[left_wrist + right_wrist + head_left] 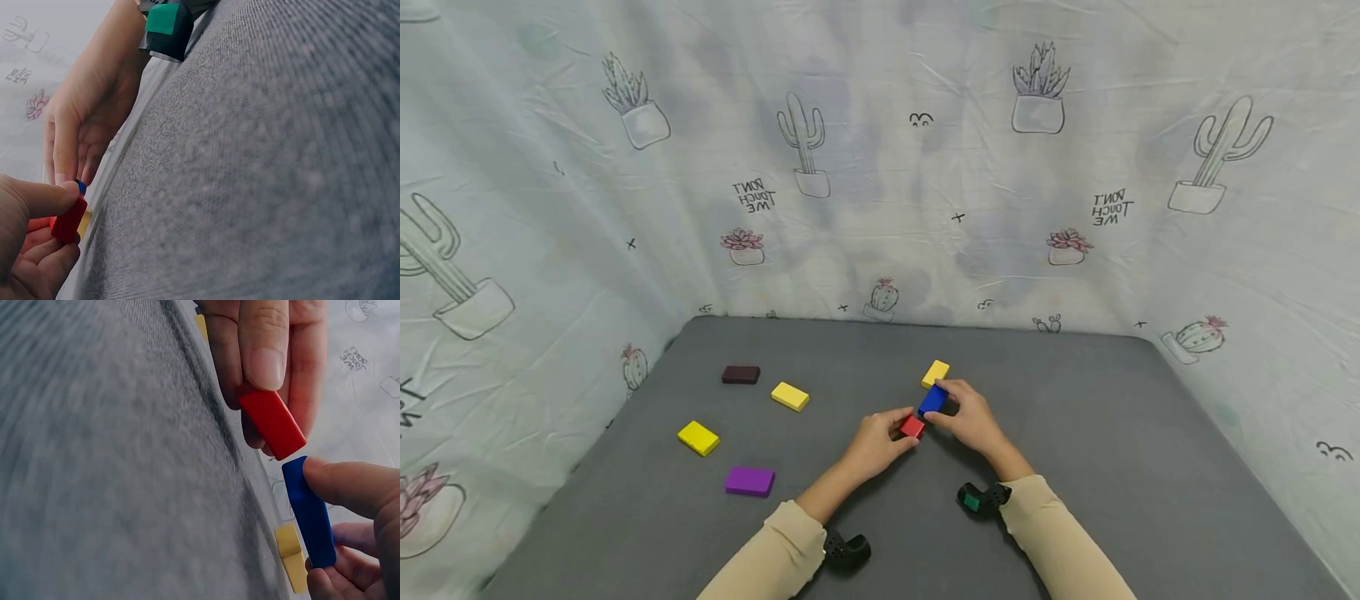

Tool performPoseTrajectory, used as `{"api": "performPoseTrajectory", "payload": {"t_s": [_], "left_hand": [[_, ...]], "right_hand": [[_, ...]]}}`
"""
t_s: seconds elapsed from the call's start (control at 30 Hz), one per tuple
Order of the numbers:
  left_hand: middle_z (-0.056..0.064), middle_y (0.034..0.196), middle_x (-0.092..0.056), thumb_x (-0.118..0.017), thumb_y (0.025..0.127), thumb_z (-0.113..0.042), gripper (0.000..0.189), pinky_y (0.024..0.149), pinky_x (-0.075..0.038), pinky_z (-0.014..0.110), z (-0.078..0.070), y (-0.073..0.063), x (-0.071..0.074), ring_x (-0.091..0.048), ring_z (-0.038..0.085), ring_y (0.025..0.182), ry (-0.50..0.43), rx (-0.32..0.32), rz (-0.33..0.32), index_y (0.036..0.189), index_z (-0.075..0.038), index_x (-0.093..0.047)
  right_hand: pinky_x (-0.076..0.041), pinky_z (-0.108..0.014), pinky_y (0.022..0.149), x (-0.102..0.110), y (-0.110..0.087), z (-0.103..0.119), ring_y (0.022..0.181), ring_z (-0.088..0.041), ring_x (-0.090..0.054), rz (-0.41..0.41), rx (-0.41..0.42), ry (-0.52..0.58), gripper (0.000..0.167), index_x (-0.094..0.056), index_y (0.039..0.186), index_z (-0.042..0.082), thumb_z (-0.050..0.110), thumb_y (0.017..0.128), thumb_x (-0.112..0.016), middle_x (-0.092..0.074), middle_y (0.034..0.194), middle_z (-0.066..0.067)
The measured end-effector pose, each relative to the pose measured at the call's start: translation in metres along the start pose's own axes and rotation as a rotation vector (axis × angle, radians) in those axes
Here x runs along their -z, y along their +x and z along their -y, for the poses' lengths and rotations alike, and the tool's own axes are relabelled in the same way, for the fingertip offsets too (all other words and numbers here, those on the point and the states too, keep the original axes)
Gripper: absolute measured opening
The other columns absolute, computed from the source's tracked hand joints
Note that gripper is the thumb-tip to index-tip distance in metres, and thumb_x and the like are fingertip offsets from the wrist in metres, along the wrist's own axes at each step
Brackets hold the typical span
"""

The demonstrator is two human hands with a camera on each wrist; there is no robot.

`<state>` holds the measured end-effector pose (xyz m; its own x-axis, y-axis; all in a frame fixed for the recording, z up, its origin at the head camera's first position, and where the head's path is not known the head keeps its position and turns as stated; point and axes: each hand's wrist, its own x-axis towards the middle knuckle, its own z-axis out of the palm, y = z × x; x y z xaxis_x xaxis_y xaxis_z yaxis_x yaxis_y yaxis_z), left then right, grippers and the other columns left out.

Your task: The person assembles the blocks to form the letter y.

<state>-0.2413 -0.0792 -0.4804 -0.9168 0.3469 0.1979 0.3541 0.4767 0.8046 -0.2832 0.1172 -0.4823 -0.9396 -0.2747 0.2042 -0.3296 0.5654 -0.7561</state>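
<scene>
Near the middle of the grey table, my left hand (876, 446) pinches a red block (912, 427) between thumb and fingers. Close beside it, my right hand (972, 419) grips a blue block (933, 399) by its two ends. In the right wrist view the red block (274, 423) slants down so that its lower end comes near the top of the blue block (310, 512). Just behind the blue block lies a yellow block (936, 373) on the table. From the left wrist, only a small bit of the blue block (81, 186) shows past the red one.
On the left of the grey table (1112, 467) lie a dark brown block (741, 375), a pale yellow block (790, 397), a bright yellow block (698, 437) and a purple block (749, 481). A cloth printed with cacti (880, 183) hangs behind the table and along its sides.
</scene>
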Motion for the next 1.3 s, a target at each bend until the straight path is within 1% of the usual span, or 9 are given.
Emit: {"api": "performPoseTrajectory", "payload": {"t_s": [0.2,0.33,0.5,0.8,0.9,1.1,1.3], "left_hand": [[0.021,0.124,-0.061,-0.070,0.085,-0.009,0.050,0.086,-0.054,0.032,0.002,-0.001,0.002,-0.064,0.025,0.109,-0.001,-0.003,-0.009,0.129,0.006,-0.054],[0.021,0.123,-0.062,-0.071,0.085,-0.010,0.050,0.085,-0.054,0.032,0.004,-0.002,0.003,-0.064,0.025,0.108,0.015,-0.004,-0.008,0.129,0.006,-0.054],[0.021,0.121,-0.063,-0.071,0.084,-0.011,0.050,0.085,-0.054,0.033,0.004,0.000,0.005,-0.065,0.026,0.106,0.034,-0.007,-0.022,0.129,0.006,-0.055],[0.019,0.122,-0.063,-0.070,0.085,-0.013,0.051,0.086,-0.054,0.033,0.007,0.000,0.005,-0.065,0.024,0.107,0.043,0.026,-0.019,0.131,0.004,-0.054],[0.019,0.121,-0.063,-0.070,0.085,-0.013,0.051,0.085,-0.054,0.033,0.007,0.001,0.005,-0.065,0.024,0.106,0.051,0.022,-0.024,0.130,0.005,-0.054],[0.020,0.121,-0.063,-0.070,0.086,-0.013,0.051,0.084,-0.055,0.032,0.009,0.003,0.004,-0.065,0.025,0.106,0.054,0.008,-0.029,0.130,0.005,-0.053],[0.020,0.121,-0.063,-0.070,0.086,-0.014,0.050,0.085,-0.054,0.033,0.012,0.003,0.004,-0.065,0.025,0.106,0.061,0.003,-0.037,0.130,0.005,-0.054]], "right_hand": [[-0.047,-0.047,0.097,-0.005,0.002,0.003,0.120,-0.035,-0.054,-0.006,0.000,-0.007,0.064,-0.049,0.137,0.001,0.025,0.083,-0.074,-0.050,0.133,-0.017],[-0.047,-0.047,0.096,-0.008,0.003,0.004,0.118,-0.035,-0.054,-0.008,0.010,-0.020,0.064,-0.049,0.137,0.001,0.025,0.083,-0.074,-0.051,0.133,-0.018],[-0.047,-0.047,0.096,-0.009,0.008,0.005,0.117,-0.034,-0.055,-0.028,0.044,-0.036,0.064,-0.048,0.136,-0.001,0.025,0.083,-0.074,-0.051,0.132,-0.019],[-0.048,-0.047,0.095,-0.013,0.012,0.006,0.117,-0.033,-0.055,-0.020,0.053,-0.069,0.065,-0.048,0.137,0.000,0.025,0.083,-0.074,-0.051,0.132,-0.018],[-0.048,-0.049,0.094,-0.012,0.013,0.007,0.116,-0.033,-0.055,-0.025,0.059,-0.080,0.065,-0.049,0.137,0.000,0.026,0.083,-0.074,-0.052,0.132,-0.017],[-0.044,-0.052,0.098,-0.012,0.016,0.006,0.121,-0.035,-0.051,-0.021,0.060,-0.099,0.064,-0.048,0.137,0.000,0.026,0.084,-0.073,-0.051,0.133,-0.018],[-0.044,-0.051,0.099,-0.015,0.016,0.003,0.121,-0.035,-0.051,-0.029,0.071,-0.123,0.064,-0.049,0.137,0.001,0.025,0.083,-0.074,-0.052,0.132,-0.017]]}}
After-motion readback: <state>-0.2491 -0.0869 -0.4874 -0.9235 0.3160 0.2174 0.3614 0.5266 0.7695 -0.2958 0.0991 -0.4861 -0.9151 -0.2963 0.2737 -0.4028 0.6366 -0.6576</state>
